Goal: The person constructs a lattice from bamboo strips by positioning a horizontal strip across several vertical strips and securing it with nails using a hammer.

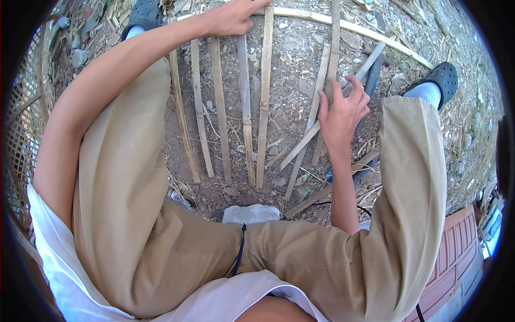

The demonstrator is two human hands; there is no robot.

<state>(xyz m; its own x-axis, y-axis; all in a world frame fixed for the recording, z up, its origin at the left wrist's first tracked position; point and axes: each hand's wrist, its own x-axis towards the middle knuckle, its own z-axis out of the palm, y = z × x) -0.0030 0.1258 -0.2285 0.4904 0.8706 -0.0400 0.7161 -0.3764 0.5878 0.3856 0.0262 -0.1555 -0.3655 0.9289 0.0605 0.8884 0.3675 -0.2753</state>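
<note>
Several split bamboo strips (265,91) lie on the ground side by side, fanned away from me. A long curved bamboo strip (365,32) crosses their far ends. At the top edge my left hand (232,19) is closed at this crossing, on the long strip; one finger stretches right and part of the hand is cut off. My right hand (346,110) hangs palm down with curled fingers apart, just over the strips on the right. One short bamboo strip (298,147) lies slanted across others below its fingers. Whether the fingertips touch a strip cannot be made out.
A dark pipe-like tool (371,80) lies beyond my right hand. Between my legs sits a pale stone block (250,213). My feet wear dark clogs (443,83). A woven lattice (24,107) stands at left, a reddish panel (450,247) at lower right. Wood scraps and stones litter the ground.
</note>
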